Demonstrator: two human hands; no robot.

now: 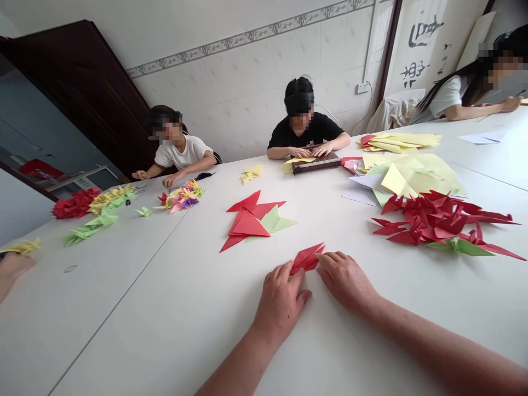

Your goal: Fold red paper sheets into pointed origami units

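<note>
A partly folded red origami paper (307, 258) lies on the white table, with both my hands on it. My left hand (281, 297) presses its near left part, fingers closed over the edge. On the right side, my right hand (345, 278) pinches a pointed end between thumb and fingers. Just beyond, folded red paper pieces (249, 224) rest beside a light green folded piece (275, 221). To the right sits a heap of red paper cranes (429, 223), with one green crane (457, 246) at its near side.
Yellow and white paper sheets (424, 170) lie behind the cranes. A person in black (310, 137) works at a dark paper cutter (317, 162). Another in white (185, 149) sits near colourful cranes (185, 195). Another person's hand (14, 269) is at far left; a person sits far right.
</note>
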